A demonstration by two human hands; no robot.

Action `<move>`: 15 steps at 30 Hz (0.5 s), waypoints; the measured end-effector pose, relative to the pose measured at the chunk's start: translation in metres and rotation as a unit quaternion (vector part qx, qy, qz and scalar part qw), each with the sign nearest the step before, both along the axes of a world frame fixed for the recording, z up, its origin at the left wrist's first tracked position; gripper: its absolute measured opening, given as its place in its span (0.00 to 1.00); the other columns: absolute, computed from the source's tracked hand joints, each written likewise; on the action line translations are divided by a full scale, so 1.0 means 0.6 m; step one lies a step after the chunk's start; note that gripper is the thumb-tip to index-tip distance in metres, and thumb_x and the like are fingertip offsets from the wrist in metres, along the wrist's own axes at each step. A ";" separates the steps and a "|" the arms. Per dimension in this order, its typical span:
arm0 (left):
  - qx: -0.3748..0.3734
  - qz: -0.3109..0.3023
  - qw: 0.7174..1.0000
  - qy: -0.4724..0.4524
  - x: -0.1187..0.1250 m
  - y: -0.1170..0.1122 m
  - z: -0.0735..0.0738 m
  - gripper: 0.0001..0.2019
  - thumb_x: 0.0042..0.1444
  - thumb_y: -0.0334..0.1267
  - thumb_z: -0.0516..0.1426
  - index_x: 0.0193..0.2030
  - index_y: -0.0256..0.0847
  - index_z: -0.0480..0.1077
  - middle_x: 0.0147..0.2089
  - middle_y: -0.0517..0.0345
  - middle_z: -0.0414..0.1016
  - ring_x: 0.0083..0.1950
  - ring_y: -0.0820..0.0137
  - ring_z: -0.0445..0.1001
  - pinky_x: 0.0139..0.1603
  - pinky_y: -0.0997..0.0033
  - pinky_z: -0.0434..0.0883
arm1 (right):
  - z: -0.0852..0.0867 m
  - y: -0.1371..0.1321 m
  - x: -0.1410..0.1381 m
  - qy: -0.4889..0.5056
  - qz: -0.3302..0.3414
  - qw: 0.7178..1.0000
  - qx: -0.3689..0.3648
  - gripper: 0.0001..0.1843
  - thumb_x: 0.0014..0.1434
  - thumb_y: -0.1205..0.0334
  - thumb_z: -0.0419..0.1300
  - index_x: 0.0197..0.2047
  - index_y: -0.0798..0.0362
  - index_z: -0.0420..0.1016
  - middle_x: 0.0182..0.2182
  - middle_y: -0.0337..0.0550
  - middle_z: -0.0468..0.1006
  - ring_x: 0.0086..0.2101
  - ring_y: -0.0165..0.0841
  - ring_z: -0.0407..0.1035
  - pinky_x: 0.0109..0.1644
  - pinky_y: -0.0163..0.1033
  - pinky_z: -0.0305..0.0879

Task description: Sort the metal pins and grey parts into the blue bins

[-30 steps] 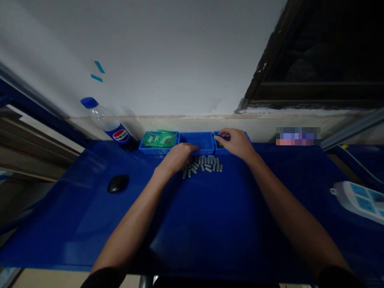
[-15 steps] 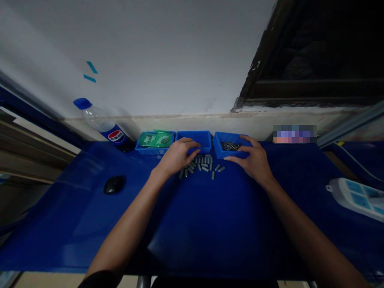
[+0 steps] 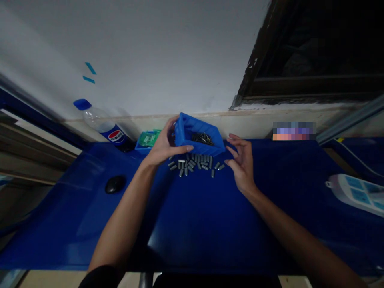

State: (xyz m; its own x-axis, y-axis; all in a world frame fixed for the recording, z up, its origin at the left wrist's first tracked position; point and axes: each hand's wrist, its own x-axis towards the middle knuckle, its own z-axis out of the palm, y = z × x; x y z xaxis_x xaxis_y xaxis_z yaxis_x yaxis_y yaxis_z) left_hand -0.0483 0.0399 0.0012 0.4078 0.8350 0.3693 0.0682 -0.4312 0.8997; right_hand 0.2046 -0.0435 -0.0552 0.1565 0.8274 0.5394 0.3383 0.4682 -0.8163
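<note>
My left hand point(image 3: 166, 145) grips the left end of a blue plastic bin point(image 3: 196, 149), thumb along its near side. The bin is lifted and tilted, its right end lower. Inside lies a heap of thin metal pieces, like screws or nails point(image 3: 203, 138), too small to tell. My right hand point(image 3: 241, 162) is just off the bin's right end, fingers apart and nothing in them. Below the bin, several small grey metal cylinders point(image 3: 204, 165) lie loose on the blue tabletop point(image 3: 195, 224). The second blue bin from before is hidden behind the raised one.
Left of the raised bin stands another blue bin point(image 3: 141, 150) with green packets point(image 3: 148, 139). A Pepsi bottle point(image 3: 105, 127) stands by the wall, and a black mouse point(image 3: 115, 184) lies at the left. A white case with blue compartments point(image 3: 357, 193) sits far right.
The bin of metal pieces has been lifted and carried left over the middle bin's place. My left hand now holds it; my right hand has let go.
</note>
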 end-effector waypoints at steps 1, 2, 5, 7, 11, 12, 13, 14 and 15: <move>0.007 0.002 1.000 0.015 -0.016 0.004 0.010 0.49 0.46 0.53 0.75 0.72 0.49 0.59 0.66 0.44 0.72 0.63 0.48 0.76 0.59 0.49 0.79 | -0.018 0.001 -0.002 -0.003 -0.036 0.999 -0.024 0.29 0.60 0.61 0.59 0.65 0.45 0.64 0.66 0.54 0.70 0.66 0.47 0.66 0.67 0.61 0.67; 0.013 0.002 0.999 0.031 -0.032 0.007 0.019 0.49 0.45 0.53 0.75 0.72 0.48 0.59 0.65 0.44 0.73 0.61 0.49 0.77 0.57 0.50 0.80 | -0.035 0.002 -0.007 -0.037 -0.064 0.995 -0.060 0.32 0.59 0.61 0.61 0.66 0.47 0.62 0.65 0.57 0.70 0.66 0.49 0.66 0.68 0.62 0.64; 0.022 0.003 0.997 0.079 -0.067 0.007 0.045 0.49 0.43 0.51 0.76 0.70 0.45 0.63 0.64 0.43 0.74 0.61 0.49 0.77 0.58 0.52 0.79 | -0.067 0.009 -0.037 -0.180 -0.079 0.971 -0.135 0.48 0.59 0.51 0.65 0.75 0.56 0.52 0.71 0.68 0.62 0.71 0.57 0.57 0.73 0.67 0.55; 0.027 -0.003 0.995 0.097 -0.081 0.003 0.057 0.47 0.44 0.52 0.75 0.69 0.43 0.65 0.65 0.43 0.74 0.62 0.49 0.76 0.60 0.52 0.78 | -0.075 0.016 -0.061 -0.254 -0.094 0.950 -0.157 0.56 0.59 0.42 0.66 0.79 0.57 0.44 0.75 0.69 0.56 0.74 0.62 0.49 0.73 0.71 0.50; 0.025 -0.023 0.987 0.157 -0.094 -0.004 0.069 0.47 0.44 0.51 0.75 0.70 0.43 0.65 0.65 0.43 0.75 0.62 0.49 0.77 0.61 0.52 0.78 | -0.079 0.026 -0.084 -0.324 -0.091 0.928 -0.158 0.58 0.63 0.44 0.63 0.81 0.59 0.33 0.74 0.70 0.57 0.74 0.62 0.51 0.72 0.72 0.50; 0.024 -0.028 0.984 0.173 -0.095 -0.006 0.071 0.47 0.44 0.51 0.75 0.70 0.43 0.65 0.64 0.42 0.75 0.62 0.49 0.77 0.60 0.52 0.78 | -0.080 0.027 -0.083 -0.327 -0.082 0.929 -0.151 0.56 0.65 0.48 0.61 0.81 0.59 0.32 0.73 0.70 0.60 0.72 0.61 0.54 0.72 0.71 0.53; 0.024 -0.032 0.981 0.188 -0.097 -0.006 0.072 0.48 0.44 0.51 0.75 0.71 0.42 0.65 0.65 0.42 0.75 0.62 0.48 0.77 0.60 0.52 0.78 | -0.080 0.028 -0.080 -0.324 -0.075 0.932 -0.145 0.53 0.67 0.51 0.59 0.81 0.59 0.31 0.72 0.69 0.63 0.71 0.59 0.58 0.72 0.69 0.55; 0.027 -0.036 0.979 0.201 -0.097 -0.007 0.073 0.48 0.44 0.51 0.75 0.71 0.42 0.65 0.65 0.42 0.75 0.62 0.48 0.77 0.60 0.51 0.78 | -0.081 0.029 -0.077 -0.319 -0.071 0.935 -0.138 0.52 0.67 0.55 0.58 0.81 0.59 0.30 0.70 0.68 0.66 0.69 0.57 0.62 0.71 0.67 0.58; 0.030 -0.039 0.976 0.213 -0.098 -0.007 0.074 0.48 0.44 0.51 0.75 0.71 0.42 0.65 0.65 0.41 0.75 0.63 0.48 0.77 0.61 0.51 0.77 | -0.082 0.030 -0.074 -0.313 -0.071 0.938 -0.133 0.51 0.67 0.59 0.57 0.81 0.58 0.29 0.69 0.67 0.68 0.67 0.56 0.64 0.70 0.66 0.60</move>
State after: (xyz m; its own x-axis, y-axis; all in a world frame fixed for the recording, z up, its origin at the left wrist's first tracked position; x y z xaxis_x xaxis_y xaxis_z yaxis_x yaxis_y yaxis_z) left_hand -0.1072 0.0357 0.0454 0.5962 0.7776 0.1995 0.3950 -0.5005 0.7704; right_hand 0.1605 -0.0257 -0.1045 -0.0027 0.9402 0.3406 0.8339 0.1901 -0.5182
